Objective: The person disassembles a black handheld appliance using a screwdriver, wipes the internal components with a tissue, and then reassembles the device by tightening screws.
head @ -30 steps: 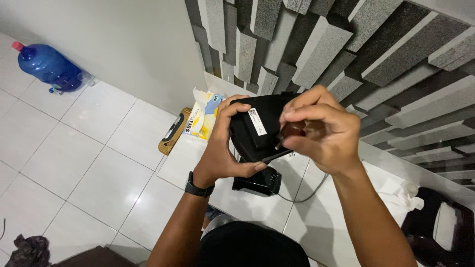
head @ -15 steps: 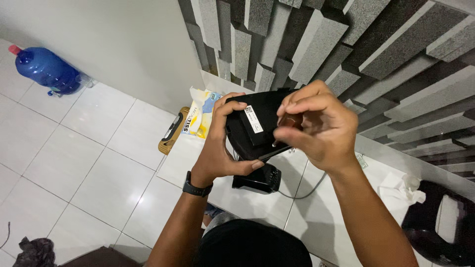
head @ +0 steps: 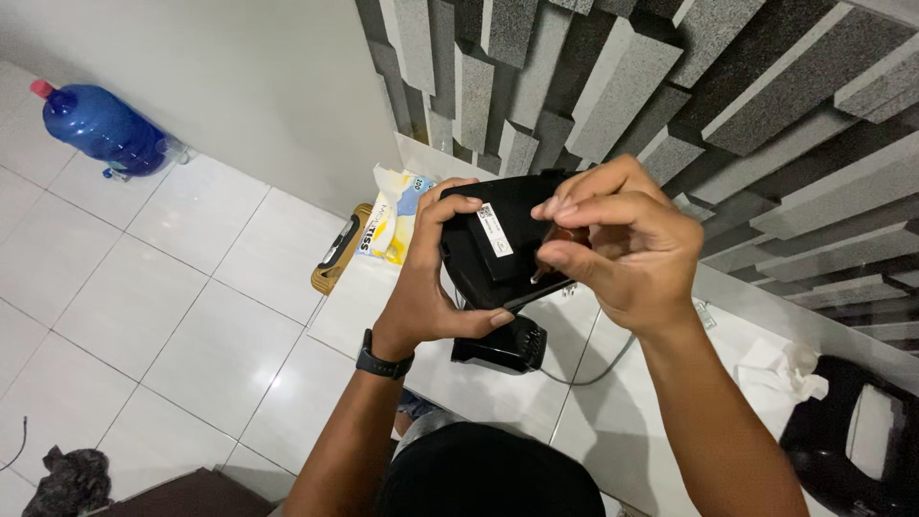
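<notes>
White tiled floor (head: 172, 316), black plastic device (head: 488, 251) (white label), left hand (head: 431, 278) fingers gripping it, right hand (head: 622, 249) fingers pinching its edge

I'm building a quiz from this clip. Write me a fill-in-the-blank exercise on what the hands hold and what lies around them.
1. The left hand grips a ____ plastic device with a white sticker on it.
2. The right hand pinches a small part at the device's ____ side.
3. A black watch sits on the ____ wrist.
4. On the tiled floor by the white wall lies a big ____ water bottle.

Missing words: black; right; left; blue
</notes>
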